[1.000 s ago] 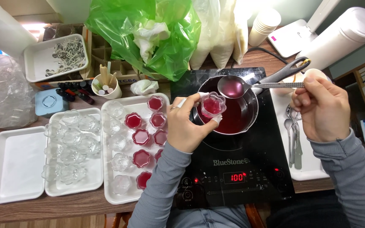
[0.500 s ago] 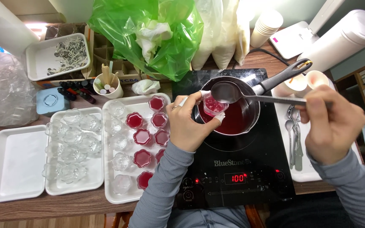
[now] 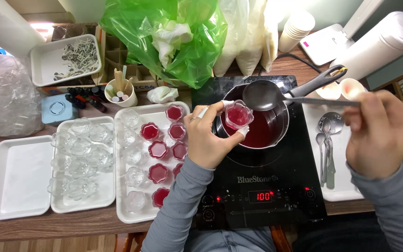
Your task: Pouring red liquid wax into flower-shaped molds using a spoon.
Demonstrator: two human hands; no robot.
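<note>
My left hand [image 3: 206, 140] holds a small clear flower-shaped cup [image 3: 239, 115] filled with red liquid, over the near-left rim of a dark pot [image 3: 281, 126] of red liquid. My right hand [image 3: 378, 133] grips the long handle of a metal ladle [image 3: 263, 94], whose bowl is tilted beside the cup above the pot. The pot stands on a black induction cooker [image 3: 257, 191] with a red lit display. Left of the cooker, a white tray [image 3: 138, 212] carries several filled red cups [image 3: 158, 150] and a column of clear empty ones.
Another white tray [image 3: 82, 203] holds several empty clear cups; a bare white tray [image 3: 17, 179] lies at far left. A tray with spoons [image 3: 328, 149] sits right of the cooker. Behind are a green plastic bag [image 3: 173, 37], paper cups, a tray of wick pieces [image 3: 66, 58], and a clear bag [image 3: 5, 95].
The ladle has swung from pouring position to beside the cup, its bowl now tilted over the pot. My right hand moved right and down. The cup looks fuller.
</note>
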